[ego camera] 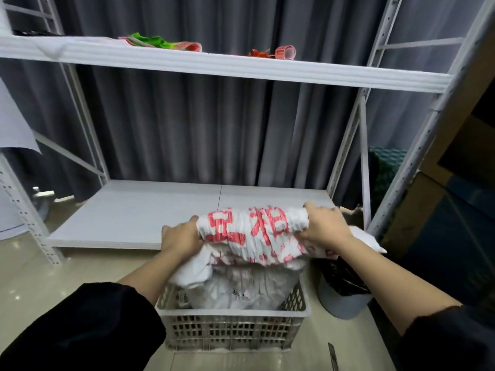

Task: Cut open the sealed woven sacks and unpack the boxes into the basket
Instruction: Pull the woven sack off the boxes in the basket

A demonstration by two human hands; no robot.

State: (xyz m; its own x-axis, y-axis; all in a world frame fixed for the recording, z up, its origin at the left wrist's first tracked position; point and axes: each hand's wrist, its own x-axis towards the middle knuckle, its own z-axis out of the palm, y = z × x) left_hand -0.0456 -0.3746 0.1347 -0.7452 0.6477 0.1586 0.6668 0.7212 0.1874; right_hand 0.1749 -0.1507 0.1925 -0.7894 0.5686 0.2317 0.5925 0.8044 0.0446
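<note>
Head view: left hand (184, 236) and right hand (325, 226) each clench an end of the bunched woven sack (251, 234), held just above the basket (233, 328). Sack looks mostly emptied; white-wrapped contents fill the basket, boxes themselves unclear.

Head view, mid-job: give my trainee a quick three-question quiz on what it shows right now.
1. True or false: both hands grip the bunched white sack with red print above the basket.
2. Multiple choice: the colourful items lie on A) the floor, B) the upper shelf, C) in the basket.
3. Short answer: what sits on the floor just right of the basket?

Key
1. True: the left hand holds one end and the right hand the other.
2. B.
3. A grey bin with a dark liner.
</note>
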